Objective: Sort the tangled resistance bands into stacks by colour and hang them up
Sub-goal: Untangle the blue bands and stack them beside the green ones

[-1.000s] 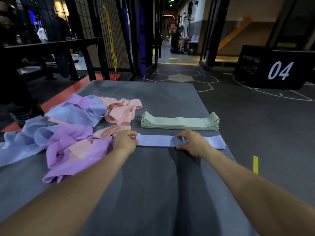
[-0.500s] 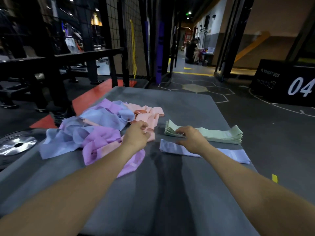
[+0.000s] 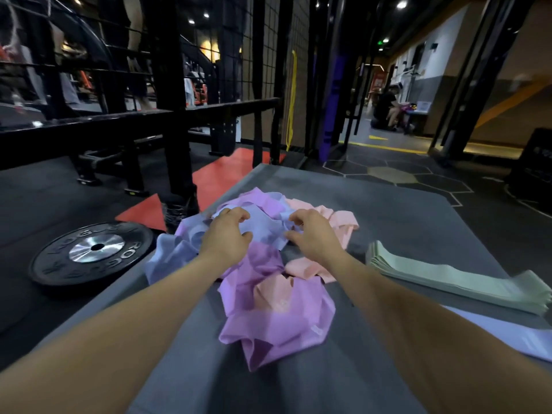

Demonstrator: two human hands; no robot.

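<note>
Both hands in the tangle

Our left hand and right hand curl their grip onto one blue band atop the tangled pile, forearms outstretched over the grey counter; green stack lies right.

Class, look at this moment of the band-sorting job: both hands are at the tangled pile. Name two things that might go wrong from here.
1. The left hand and right hand both reach for the blue band, which lies tangled among purple bands and pink bands; lifting it may drag those along.
2. The pile's left side overhangs the grey mat; a tug could drop bands toward the weight plate.
</note>
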